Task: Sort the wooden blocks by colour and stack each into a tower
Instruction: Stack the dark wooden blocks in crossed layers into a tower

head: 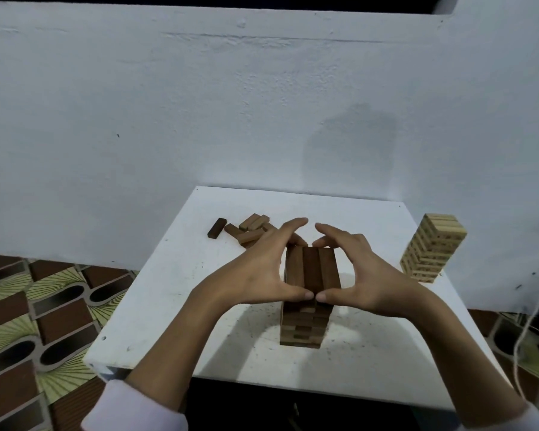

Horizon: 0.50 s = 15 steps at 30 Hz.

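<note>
A: Wooden blocks of the dark colour stand as one dark tower [305,318] between the two hands, on the white surface [156,306]. Why are both hands around its top?

B: I think they square the top layer. Three dark blocks lie side by side there, and the left hand [262,269] and the right hand [364,272] frame them from both sides, so that the edges come in line with the layers below.

A: Do the hands grip anything?

B: Not really a grip, as I judge it. Each hand is curved like the letter C. The two thumbs meet at the near edge of the top layer and press on it, and the fingers bend round the far edge. The fingers are loosely curved, not closed on a block (whether the far fingertips really touch the wood I cannot tell).

A: And the other blocks?

B: Beyond the left hand, a little to its left, some loose brown blocks [251,228] lie in a small heap, and one darker block [217,228] lies apart from them. I suppose they wait there to go on the tower. Well to the right of the right hand, at the edge of the surface, stands the pale tower [433,247], which looks finished and leans a little in this wide view.

A: How do the arms lie?

B: Both forearms reach forward and converge, wrists raised to the height of the tower top, with white sleeves [131,405] at the near end.
</note>
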Tool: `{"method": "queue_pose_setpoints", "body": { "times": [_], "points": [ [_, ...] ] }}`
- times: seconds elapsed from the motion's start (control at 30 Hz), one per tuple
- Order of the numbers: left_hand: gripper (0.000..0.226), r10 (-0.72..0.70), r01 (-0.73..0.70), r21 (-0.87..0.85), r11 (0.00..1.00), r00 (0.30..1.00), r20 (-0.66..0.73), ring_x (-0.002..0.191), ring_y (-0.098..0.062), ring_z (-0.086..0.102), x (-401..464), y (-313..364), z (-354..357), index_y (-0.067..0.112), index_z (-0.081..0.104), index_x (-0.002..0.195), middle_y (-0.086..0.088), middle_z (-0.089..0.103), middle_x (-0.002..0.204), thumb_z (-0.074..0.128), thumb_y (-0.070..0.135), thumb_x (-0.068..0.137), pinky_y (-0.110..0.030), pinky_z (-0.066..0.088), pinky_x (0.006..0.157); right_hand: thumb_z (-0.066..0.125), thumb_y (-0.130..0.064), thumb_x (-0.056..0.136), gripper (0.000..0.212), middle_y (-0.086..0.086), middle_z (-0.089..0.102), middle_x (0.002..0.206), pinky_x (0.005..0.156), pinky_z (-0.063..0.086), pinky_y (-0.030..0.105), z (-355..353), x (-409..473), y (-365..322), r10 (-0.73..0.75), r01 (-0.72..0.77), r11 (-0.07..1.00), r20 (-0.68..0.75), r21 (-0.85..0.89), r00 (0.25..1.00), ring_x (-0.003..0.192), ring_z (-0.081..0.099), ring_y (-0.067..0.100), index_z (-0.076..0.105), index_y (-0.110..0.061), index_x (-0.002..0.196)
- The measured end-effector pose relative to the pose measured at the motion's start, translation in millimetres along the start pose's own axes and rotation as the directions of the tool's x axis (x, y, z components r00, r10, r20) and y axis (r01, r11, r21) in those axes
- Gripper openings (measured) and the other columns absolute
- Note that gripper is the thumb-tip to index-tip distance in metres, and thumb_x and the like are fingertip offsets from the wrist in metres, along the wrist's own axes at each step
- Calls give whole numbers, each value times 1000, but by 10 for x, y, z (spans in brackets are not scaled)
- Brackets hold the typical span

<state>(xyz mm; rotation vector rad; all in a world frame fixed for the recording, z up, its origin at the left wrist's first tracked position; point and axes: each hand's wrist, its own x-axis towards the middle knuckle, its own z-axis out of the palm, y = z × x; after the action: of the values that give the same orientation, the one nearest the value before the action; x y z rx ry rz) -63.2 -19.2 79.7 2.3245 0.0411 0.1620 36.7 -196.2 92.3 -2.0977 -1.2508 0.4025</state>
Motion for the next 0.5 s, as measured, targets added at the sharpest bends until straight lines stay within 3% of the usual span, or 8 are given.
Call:
{"method": "queue_pose_setpoints", "body": {
  "times": [0.17, 0.5],
  "points": [
    [100, -6, 6, -15, 1000, 1000, -7, 124, 2, 35, 6, -45, 44, 34, 17, 145, 13, 41, 127, 82, 29, 69, -3, 28, 95, 79, -27, 73, 94, -16, 39, 126, 88, 21, -6, 42, -4, 52, 23, -23, 999, 1, 30, 1000, 121, 26, -2, 15, -38, 141],
    [99, -20, 19, -51, 999, 999, -26, 123, -1, 38, 40, -88, 69, 37, 17, 144, 8, 42, 129, 82, 27, 69, -7, 30, 98, 79, -24, 73, 91, -19, 41, 122, 89, 23, -5, 51, 47, 88, 39, -38, 997, -5, 70, 999, 121, 30, 2, 17, -40, 138]
  ]
}}
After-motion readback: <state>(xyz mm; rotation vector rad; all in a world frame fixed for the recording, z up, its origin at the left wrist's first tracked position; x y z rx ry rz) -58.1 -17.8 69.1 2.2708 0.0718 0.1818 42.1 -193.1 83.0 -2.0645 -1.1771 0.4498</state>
